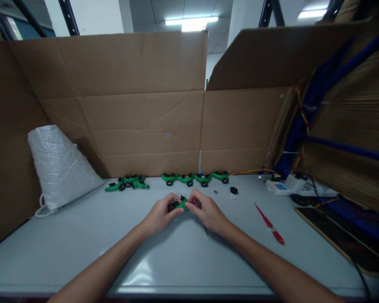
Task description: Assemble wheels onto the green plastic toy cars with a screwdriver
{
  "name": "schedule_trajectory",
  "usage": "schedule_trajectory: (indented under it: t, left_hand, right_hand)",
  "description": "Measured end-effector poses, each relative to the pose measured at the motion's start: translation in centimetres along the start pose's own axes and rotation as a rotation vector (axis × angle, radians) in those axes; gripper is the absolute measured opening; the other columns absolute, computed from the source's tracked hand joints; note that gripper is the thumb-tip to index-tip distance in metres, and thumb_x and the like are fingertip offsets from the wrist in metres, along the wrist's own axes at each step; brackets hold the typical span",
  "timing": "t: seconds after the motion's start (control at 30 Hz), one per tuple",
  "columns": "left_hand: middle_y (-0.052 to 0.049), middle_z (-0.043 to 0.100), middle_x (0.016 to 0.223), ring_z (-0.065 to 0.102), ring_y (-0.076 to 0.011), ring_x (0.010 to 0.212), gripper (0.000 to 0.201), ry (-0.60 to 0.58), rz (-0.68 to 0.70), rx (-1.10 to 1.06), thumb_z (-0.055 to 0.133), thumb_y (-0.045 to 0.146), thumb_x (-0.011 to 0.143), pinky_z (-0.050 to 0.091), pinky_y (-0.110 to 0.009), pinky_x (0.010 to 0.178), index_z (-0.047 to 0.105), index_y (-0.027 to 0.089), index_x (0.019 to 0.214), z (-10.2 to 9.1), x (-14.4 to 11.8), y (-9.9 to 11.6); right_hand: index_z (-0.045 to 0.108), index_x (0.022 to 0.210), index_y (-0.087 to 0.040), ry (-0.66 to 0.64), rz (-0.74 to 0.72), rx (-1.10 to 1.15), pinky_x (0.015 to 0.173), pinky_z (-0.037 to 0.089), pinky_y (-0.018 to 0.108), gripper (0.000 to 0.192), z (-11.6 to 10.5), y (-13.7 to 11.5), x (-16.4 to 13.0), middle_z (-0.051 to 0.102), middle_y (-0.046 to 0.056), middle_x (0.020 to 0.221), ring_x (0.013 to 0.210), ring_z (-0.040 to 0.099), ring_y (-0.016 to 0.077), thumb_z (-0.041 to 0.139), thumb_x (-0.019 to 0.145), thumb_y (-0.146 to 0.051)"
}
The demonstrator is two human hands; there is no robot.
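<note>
In the middle of the table, my left hand is closed on a small green toy vehicle with black parts. My right hand pinches the same piece from the other side, its fingers closed at the green body. Fingers cover much of the toy. A thin rod shows below my right palm; whether that hand holds it or it lies on the table, I cannot tell. Beyond my hands, several like green vehicles with black wheels stand in a row, and another group sits further left.
Right of my hands lie a red-handled screwdriver, a black round part, a small black ring and a white ring. A white sack leans at left. A power strip and a dark board lie right. Cardboard walls surround the table.
</note>
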State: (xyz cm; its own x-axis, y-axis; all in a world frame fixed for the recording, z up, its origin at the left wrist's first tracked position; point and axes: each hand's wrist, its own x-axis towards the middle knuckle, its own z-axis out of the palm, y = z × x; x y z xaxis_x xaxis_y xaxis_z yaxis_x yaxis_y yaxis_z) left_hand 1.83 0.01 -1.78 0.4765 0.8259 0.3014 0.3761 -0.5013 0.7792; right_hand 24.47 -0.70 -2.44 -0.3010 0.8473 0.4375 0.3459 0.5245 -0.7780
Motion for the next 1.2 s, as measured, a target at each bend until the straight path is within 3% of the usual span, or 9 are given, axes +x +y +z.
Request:
schedule_trajectory:
  t: [0.23, 0.57, 1.2]
  left_hand:
    - [-0.004, 0.07, 0.097, 0.063, -0.0192, 0.088, 0.028, -0.001, 0.025, -0.011, 0.07, 0.042, 0.099, 0.048, -0.028, 0.079, 0.062, 0.018, 0.113, 0.4, -0.1, -0.2]
    - [-0.006, 0.073, 0.115, 0.068, -0.0227, 0.104, 0.022, 0.022, 0.078, 0.197, 0.069, 0.037, 0.1, 0.05, -0.03, 0.091, 0.061, 0.023, 0.116, -0.1, -0.5, 0.5]
    - [-0.005, 0.073, 0.112, 0.068, -0.0206, 0.094, 0.021, 0.029, 0.075, 0.237, 0.067, 0.038, 0.102, 0.05, -0.029, 0.087, 0.062, 0.023, 0.116, -0.1, -0.4, 0.7]
  right_hand:
    - [0.058, 0.088, -0.022, -0.003, -0.007, 0.012, 0.066, 0.04, 0.028, 0.016, 0.0, 0.2, 0.0, 0.062, -0.002, 0.079, 0.07, 0.057, 0.0166, 0.064, 0.099, -0.033]
    - [0.059, 0.09, -0.022, -0.02, 0.016, 0.05, 0.065, 0.04, 0.028, 0.016, 0.3, 0.9, -0.1, 0.063, -0.002, 0.079, 0.07, 0.057, 0.0169, 0.067, 0.097, -0.034]
    - [0.056, 0.084, -0.022, 0.052, 0.033, 0.03, 0.063, 0.038, 0.027, 0.017, 0.7, 0.6, -0.3, 0.063, -0.003, 0.075, 0.067, 0.057, 0.0161, 0.066, 0.095, -0.03]
